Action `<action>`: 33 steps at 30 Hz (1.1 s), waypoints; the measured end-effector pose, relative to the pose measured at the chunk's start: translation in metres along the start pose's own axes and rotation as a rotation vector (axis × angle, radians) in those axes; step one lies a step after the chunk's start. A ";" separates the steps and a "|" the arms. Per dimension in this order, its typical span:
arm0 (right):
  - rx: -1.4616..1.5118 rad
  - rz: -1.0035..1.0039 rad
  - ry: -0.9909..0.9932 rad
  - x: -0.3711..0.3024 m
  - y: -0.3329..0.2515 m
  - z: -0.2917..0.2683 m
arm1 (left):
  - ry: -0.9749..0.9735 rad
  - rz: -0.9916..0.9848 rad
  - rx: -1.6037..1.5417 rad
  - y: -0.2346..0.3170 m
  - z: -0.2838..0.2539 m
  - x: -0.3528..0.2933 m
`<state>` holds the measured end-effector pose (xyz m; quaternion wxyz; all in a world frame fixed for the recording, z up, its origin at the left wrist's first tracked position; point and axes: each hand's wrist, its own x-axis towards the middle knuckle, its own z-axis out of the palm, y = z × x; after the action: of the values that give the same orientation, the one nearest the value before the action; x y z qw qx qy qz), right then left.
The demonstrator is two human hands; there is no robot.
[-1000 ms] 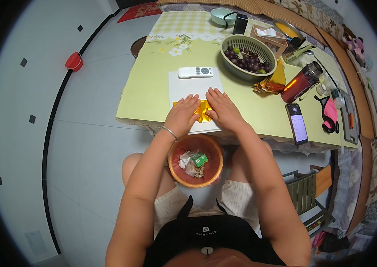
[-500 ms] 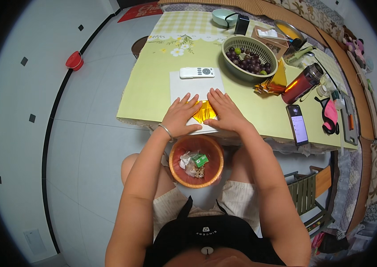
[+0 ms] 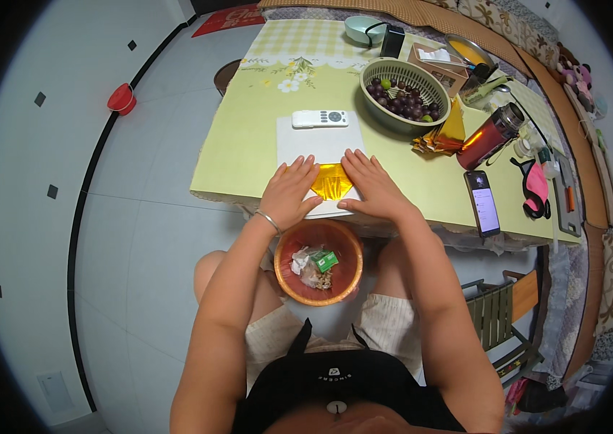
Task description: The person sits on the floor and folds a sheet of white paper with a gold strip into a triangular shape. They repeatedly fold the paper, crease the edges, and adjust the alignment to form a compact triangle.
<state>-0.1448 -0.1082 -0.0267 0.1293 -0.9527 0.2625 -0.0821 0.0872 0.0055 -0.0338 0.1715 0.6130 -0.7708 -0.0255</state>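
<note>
A shiny gold foil paper (image 3: 331, 182), folded with slanted lower corners, lies on a white board (image 3: 319, 145) at the table's near edge. My left hand (image 3: 290, 189) rests flat over its left side, fingers stretched out and pointing away from me. Over its right side lies my right hand (image 3: 374, 185), also flat with the fingers extended. Both hands hide the foil's outer ends; only its middle shows between them. A white remote control (image 3: 320, 118) sits on the far part of the board.
An orange-rimmed waste bin (image 3: 286, 288) with rubbish stands between my knees. To the right on the table (image 3: 234, 155) are a basin of grapes (image 3: 406, 101), folded gold papers (image 3: 445, 136), a red thermos (image 3: 492, 136), a phone (image 3: 483, 203) and a pink-and-black eye mask (image 3: 535, 188).
My hands have slid slightly apart, and more of the foil's middle shows between them. The remote control and the things on the right stay where they were.
</note>
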 end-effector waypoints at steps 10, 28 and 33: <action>0.079 -0.059 0.038 -0.024 -0.021 -0.021 | 0.117 0.088 -0.068 0.014 -0.018 -0.024; 1.332 0.400 0.588 -0.004 -0.014 0.002 | 0.455 -0.640 -1.475 0.001 -0.008 -0.008; 1.310 0.343 0.631 -0.001 -0.019 0.001 | 0.473 -0.664 -1.563 0.001 -0.014 -0.008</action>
<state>-0.1362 -0.0918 -0.0218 0.5997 -0.5575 0.3296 -0.4700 0.0921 0.0156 -0.0227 0.6807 0.5018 -0.2594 -0.4665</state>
